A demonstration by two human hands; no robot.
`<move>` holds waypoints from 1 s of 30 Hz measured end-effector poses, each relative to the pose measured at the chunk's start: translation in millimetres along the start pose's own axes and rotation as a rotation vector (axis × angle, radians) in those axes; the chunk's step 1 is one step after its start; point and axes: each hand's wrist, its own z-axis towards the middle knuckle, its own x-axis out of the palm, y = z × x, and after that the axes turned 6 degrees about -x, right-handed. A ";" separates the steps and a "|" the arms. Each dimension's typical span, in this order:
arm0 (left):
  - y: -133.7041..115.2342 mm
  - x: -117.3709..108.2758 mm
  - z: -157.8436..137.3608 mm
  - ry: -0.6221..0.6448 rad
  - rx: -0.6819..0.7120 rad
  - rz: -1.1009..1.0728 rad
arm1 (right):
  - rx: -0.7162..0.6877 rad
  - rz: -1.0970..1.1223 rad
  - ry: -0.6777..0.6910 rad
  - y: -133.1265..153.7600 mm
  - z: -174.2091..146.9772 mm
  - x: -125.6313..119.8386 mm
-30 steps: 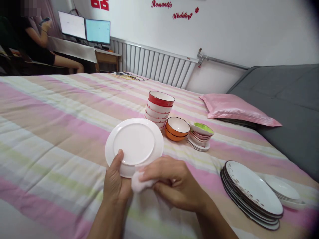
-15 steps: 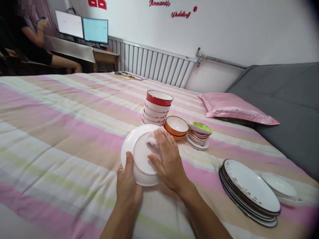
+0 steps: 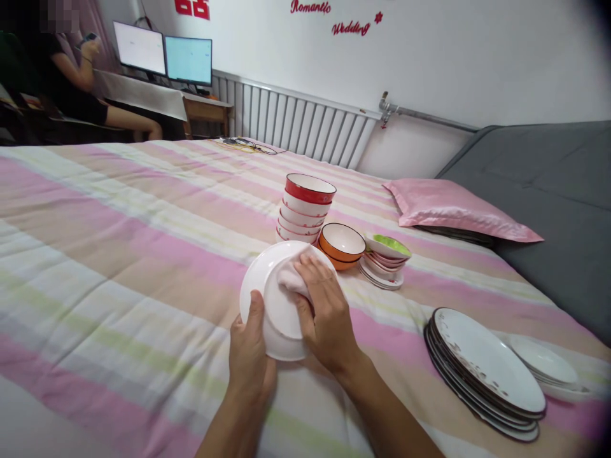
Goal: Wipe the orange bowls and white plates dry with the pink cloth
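Note:
A white plate (image 3: 279,327), its underside with the foot ring facing me, is held tilted above the striped bedspread. My left hand (image 3: 251,346) grips its lower left edge, thumb across the face and the other fingers hidden behind. My right hand (image 3: 327,305) is closed on a pale pink cloth (image 3: 292,280) and presses it to the plate's upper right part. Just beyond the plate stands a stack of white and red bowls (image 3: 308,207). Orange bowls (image 3: 341,245) sit close to its right.
Small dishes (image 3: 384,261) are stacked right of the orange bowls. Dark-rimmed oval plates (image 3: 491,362) lie stacked at right, beside white dishes (image 3: 544,362). A pink pillow (image 3: 458,207) rests by the grey headboard (image 3: 534,172). Cables (image 3: 248,146) lie at the far edge; a person (image 3: 76,76) sits beyond.
My right hand's fingers have curled more around the cloth, and its thumb has drawn in toward it. My left hand keeps its grip on the plate. The whole view has shifted slightly.

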 end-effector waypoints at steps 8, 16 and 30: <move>-0.3 -2.4 -1.2 0.033 -0.041 -0.020 | -0.151 0.139 0.088 5.7 5.5 -10.2; -8.4 -1.5 1.7 0.128 -0.123 -0.154 | -0.246 0.335 0.145 11.3 6.2 -13.2; -28.9 -1.1 12.0 -0.004 0.040 -0.206 | -0.251 0.345 0.181 7.6 7.4 -23.5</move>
